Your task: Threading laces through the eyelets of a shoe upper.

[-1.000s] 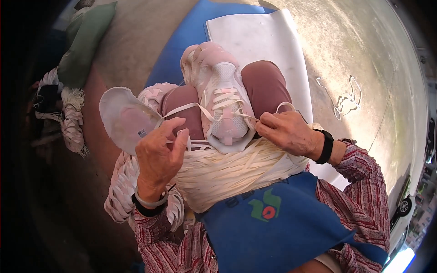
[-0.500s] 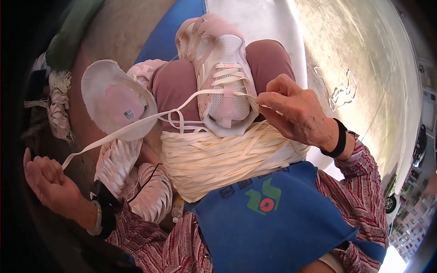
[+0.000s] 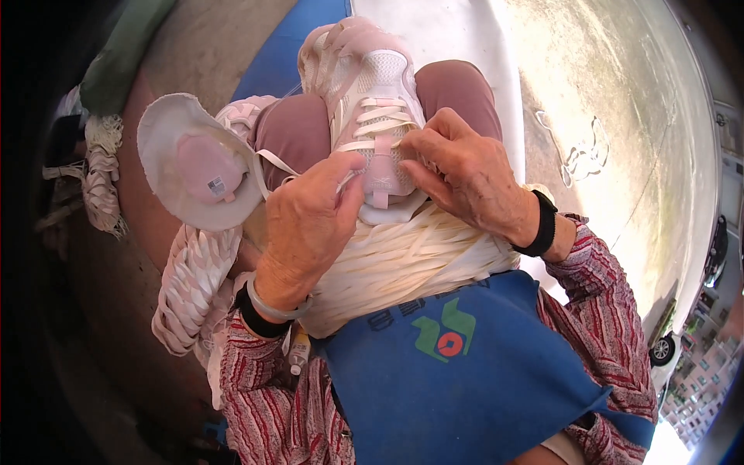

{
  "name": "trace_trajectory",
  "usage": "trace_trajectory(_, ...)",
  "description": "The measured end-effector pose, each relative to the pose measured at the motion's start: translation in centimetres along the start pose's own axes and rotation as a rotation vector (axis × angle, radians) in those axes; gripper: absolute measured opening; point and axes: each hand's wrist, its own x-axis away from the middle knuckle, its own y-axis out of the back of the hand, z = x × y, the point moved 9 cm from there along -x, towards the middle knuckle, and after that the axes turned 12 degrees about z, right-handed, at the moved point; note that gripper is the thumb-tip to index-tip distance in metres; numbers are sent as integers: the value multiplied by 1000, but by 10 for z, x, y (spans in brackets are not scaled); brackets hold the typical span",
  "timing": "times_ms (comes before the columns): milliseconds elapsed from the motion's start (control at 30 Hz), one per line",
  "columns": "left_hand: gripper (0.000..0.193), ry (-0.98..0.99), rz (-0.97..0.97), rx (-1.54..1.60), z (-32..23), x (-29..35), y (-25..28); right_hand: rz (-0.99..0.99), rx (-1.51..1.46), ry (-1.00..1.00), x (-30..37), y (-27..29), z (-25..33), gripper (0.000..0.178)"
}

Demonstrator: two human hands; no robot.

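Note:
A pink and white mesh sneaker (image 3: 380, 70) rests between my knees with its heel end toward me. Cream flat shoelace (image 3: 381, 116) crosses its tongue in several rows. My left hand (image 3: 310, 225) is closed at the left side of the shoe opening, pinching the shoelace, a loop of which hangs behind the hand. At the opposite eyelet edge, my right hand (image 3: 473, 182) has curled fingers on the lace where it passes the pink tongue; its fingertips partly hide the contact. Beneath the shoe's heel lies a thick bundle of cream laces (image 3: 418, 248) across my lap.
A white shoe upper with a pink insole patch (image 3: 205, 167) sits left of my knee. Braided lace bundles (image 3: 198, 287) lie below it, others (image 3: 101, 174) farther left. A blue apron (image 3: 457, 380) covers my lap. Loose white cord (image 3: 577, 155) lies on the floor at right.
My left hand has come in from the far left, where it held the lace stretched out, to the shoe's left side. My right hand has shifted slightly left onto the eyelet edge.

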Motion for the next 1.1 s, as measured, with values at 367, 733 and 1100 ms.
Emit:
trace_trajectory(367, 35, -80, -160, -259, -12, -1, 1, -41, 74, 46, 0, 2, 5, 19)
trace_trajectory(733, 38, -177, -181, -203, -2, 2, 1, 25, 49, 49, 0, -6, 6, 20)
trace_trajectory(1100, 44, -190, -46, -392, -9, 2, -9, 145, 201, 99, 11, -6, 13, 19)
